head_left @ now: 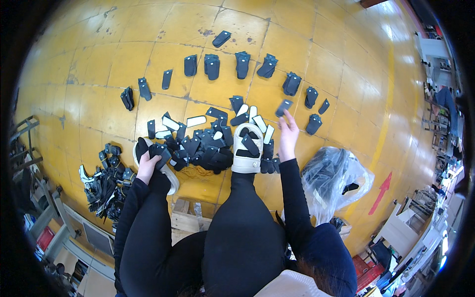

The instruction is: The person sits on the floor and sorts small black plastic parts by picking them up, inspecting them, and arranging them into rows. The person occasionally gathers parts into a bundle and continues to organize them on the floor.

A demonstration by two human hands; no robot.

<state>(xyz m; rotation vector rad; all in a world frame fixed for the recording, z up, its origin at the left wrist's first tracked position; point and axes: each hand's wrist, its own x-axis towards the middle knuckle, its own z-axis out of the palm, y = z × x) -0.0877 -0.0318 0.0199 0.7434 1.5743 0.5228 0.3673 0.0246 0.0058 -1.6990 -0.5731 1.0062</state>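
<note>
A heap of small flat black and white pieces (pixel 208 141) lies on the yellow tiled floor in front of my feet. My left hand (pixel 148 163) grips a small stack of black pieces (pixel 159 151) at the heap's left edge. My right hand (pixel 288 132) reaches forward and holds one dark piece (pixel 283 107) by its lower end. Beyond the heap, several small stacks of black pieces (pixel 241 63) stand in an arc across the floor. A single black piece rests on my right white shoe (pixel 247 148).
A clear plastic bag with black pieces (pixel 334 180) lies at the right by my right arm. A pile of black straps and parts (pixel 106 185) sits at the left. A wooden pallet (pixel 185 218) is under my legs. Metal frames stand at the left, furniture at the right.
</note>
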